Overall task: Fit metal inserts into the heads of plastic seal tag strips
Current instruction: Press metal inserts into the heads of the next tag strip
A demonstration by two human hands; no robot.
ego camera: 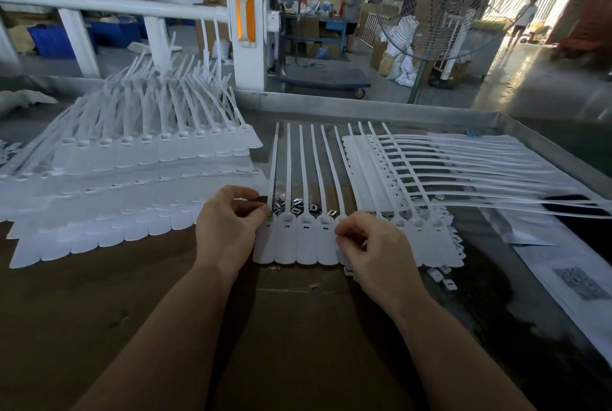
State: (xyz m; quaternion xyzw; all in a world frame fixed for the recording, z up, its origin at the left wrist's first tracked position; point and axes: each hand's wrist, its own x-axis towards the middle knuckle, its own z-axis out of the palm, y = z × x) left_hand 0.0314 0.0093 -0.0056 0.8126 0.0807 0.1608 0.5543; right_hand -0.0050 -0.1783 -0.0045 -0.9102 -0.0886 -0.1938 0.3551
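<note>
With the left hand (228, 228) pinching the strip (306, 238) at its left end, the right hand (371, 246), fingers curled on something hidden, should press squarely into one head, near the inserts (294, 204).

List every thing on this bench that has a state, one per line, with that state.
left hand: fingers curled, pinching at the row's left end
right hand: fingers curled, pinching at a strip head
row of seal tag strips: flat, tails pointing away
metal inserts: loose, heaped behind the heads
left stack of strips: layered, tails curving upward
right stack of strips: flat, tails pointing right
fan: cannot tell if running
</note>
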